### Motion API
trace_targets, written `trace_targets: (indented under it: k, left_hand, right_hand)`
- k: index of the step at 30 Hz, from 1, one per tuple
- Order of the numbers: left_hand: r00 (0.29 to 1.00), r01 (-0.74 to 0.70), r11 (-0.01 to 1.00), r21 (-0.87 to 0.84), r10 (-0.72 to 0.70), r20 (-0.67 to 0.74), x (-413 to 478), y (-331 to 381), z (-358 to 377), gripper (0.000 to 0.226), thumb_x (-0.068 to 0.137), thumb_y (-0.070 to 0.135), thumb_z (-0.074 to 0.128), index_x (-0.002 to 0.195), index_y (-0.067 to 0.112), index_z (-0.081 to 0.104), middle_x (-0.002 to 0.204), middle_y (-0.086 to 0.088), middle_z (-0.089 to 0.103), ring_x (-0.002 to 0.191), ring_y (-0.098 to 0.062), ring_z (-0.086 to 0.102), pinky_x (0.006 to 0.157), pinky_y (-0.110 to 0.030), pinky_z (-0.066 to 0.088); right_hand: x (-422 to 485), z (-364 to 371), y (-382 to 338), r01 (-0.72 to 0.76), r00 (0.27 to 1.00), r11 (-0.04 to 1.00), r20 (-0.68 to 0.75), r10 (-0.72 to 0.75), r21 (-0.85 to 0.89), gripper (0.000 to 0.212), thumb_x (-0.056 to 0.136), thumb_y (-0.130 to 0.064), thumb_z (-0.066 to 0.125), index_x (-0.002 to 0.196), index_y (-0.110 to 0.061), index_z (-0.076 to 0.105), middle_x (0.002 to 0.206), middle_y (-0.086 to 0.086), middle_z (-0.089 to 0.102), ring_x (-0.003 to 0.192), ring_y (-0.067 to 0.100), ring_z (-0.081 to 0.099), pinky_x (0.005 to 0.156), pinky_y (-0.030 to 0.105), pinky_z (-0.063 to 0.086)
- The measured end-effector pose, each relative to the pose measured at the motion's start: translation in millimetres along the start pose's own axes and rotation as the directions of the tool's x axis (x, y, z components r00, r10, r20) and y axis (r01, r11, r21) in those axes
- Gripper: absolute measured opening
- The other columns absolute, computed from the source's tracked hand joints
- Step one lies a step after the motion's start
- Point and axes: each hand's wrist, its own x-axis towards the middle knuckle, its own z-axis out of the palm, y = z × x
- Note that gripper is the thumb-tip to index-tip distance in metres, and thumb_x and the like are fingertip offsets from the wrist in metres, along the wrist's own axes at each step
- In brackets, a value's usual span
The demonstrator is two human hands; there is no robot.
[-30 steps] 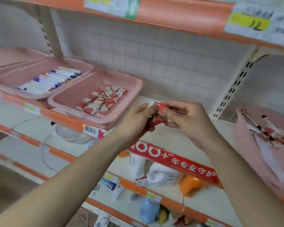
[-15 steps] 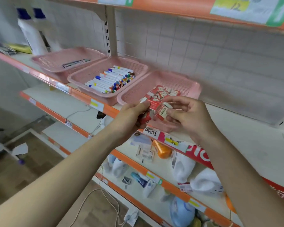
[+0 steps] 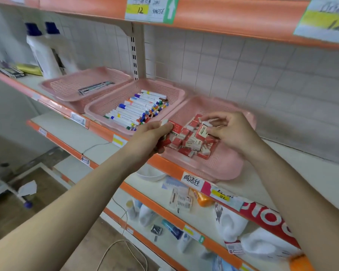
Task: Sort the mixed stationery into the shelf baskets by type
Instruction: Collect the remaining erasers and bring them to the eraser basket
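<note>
Three pink baskets stand in a row on the orange-edged shelf. The right basket holds a pile of several red-and-white erasers. My left hand grips a few erasers at that basket's left rim. My right hand hovers over the pile and pinches one eraser between thumb and fingers. The middle basket is filled with white markers with coloured caps. The left basket holds a dark flat item.
Two white bottles with blue caps stand at the shelf's far left beside a yellow pack. An upper shelf edge with price tags hangs overhead. Lower shelves carry white bottles and small goods. A cable runs below.
The view has swung left from the mixed basket to the eraser basket. Both hands carried the erasers over it, and my right hand now reaches down into the pile.
</note>
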Motion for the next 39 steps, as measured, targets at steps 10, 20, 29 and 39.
trace_targets:
  k: [10,20,29,39]
  left_hand:
    - [0.996,-0.033,0.975,0.222,0.013,0.091,51,8,12,0.027,0.099,0.033,0.06,0.081,0.013,0.06,0.066,0.001,0.059,0.052,-0.008,0.051,0.06,-0.026,0.041]
    - [0.985,-0.051,0.969,0.242,0.009,0.173,84,0,-3,0.028,0.099,0.03,0.06,0.079,0.011,0.053,0.066,0.0,0.052,0.058,-0.013,0.05,0.06,-0.029,0.039]
    - [0.912,-0.03,0.977,0.21,-0.059,0.405,111,1,-4,0.017,0.1,0.024,0.058,0.094,0.011,0.068,0.074,0.002,0.072,0.064,-0.01,0.067,0.055,-0.017,0.049]
    - [0.771,-0.269,0.874,0.405,-0.056,0.634,122,0,9,0.026,0.097,0.034,0.061,0.101,0.009,0.067,0.072,0.003,0.053,0.066,-0.013,0.047,0.066,-0.032,0.039]
  right_hand:
    - [66,28,29,0.055,0.973,0.925,0.228,0.035,-0.377,0.035,0.084,-0.007,0.073,0.083,-0.042,0.068,0.089,-0.02,0.059,0.08,-0.005,0.058,0.06,0.016,0.051]
    - [79,59,39,0.136,0.97,0.771,0.241,0.023,-0.622,0.018,0.086,-0.015,0.07,0.073,-0.022,0.06,0.082,-0.01,0.05,0.077,0.01,0.054,0.06,0.022,0.041]
    - [48,22,3,0.017,0.994,0.96,0.104,0.013,-0.281,0.046,0.087,-0.005,0.068,0.126,-0.027,0.065,0.111,-0.014,0.069,0.101,0.003,0.063,0.088,0.022,0.049]
    - [7,33,-6,-0.16,0.985,0.946,-0.111,0.133,-0.283,0.035,0.082,-0.019,0.078,0.116,-0.025,0.071,0.088,-0.012,0.07,0.074,-0.004,0.062,0.069,0.01,0.046]
